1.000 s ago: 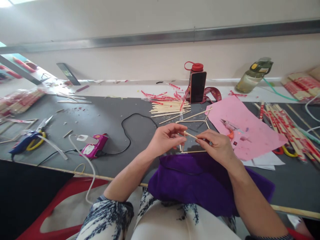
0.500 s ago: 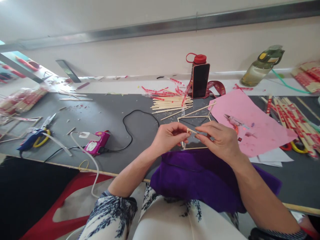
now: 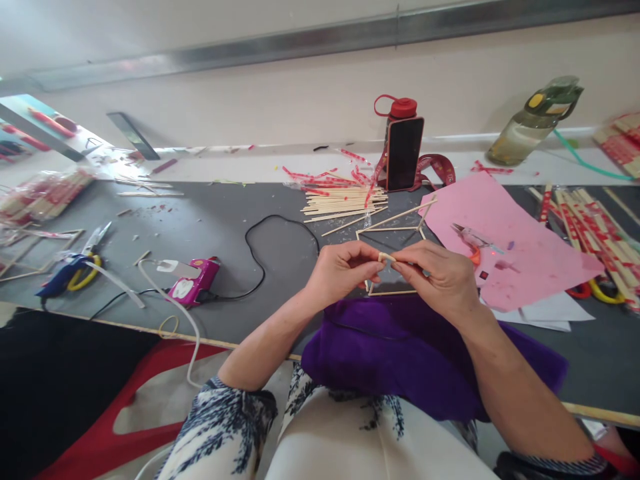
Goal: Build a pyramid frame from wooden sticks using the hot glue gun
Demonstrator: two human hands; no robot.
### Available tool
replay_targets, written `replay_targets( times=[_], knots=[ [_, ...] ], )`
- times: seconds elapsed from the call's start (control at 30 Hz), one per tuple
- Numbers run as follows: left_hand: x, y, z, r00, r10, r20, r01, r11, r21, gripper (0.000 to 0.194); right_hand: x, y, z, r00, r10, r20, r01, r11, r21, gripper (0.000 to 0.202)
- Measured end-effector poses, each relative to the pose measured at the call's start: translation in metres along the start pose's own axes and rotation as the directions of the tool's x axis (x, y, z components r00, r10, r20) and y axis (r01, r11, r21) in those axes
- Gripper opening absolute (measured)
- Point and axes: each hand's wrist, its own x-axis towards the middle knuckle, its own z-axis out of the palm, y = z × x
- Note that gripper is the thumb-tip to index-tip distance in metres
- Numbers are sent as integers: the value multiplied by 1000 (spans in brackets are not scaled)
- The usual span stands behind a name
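My left hand (image 3: 344, 272) and my right hand (image 3: 441, 275) meet over the near part of the table, fingertips almost touching. Both pinch a short, pale wooden stick (image 3: 385, 257), and only a little of it shows between the fingers. Whether it joins the frame below cannot be made out. Beneath and behind my hands, a frame of thin wooden sticks (image 3: 393, 229) lies on the grey table, partly hidden by them. A purple cloth (image 3: 390, 373) covers my lap and the table edge.
Loose wooden sticks (image 3: 340, 205) lie behind the frame, before a phone (image 3: 405, 155) leaning on a red-capped bottle. Pliers (image 3: 467, 240) rest on pink paper (image 3: 520, 267) at right. Leftward are a magenta power adapter (image 3: 193, 283), cords, a blue glue gun (image 3: 63, 275) and scissors (image 3: 90, 263).
My fingertips have come closer together along the stick, so less of it shows, and it sits slightly higher. The view has shifted a little.
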Motion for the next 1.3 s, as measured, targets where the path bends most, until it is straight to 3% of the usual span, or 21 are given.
replay_targets(
  times=[1.3],
  knots=[
    [-2, -2, 4, 998, 59, -24, -58, 998, 24, 24, -1, -1, -1, 999, 44, 9, -44, 998, 52, 14]
  ],
)
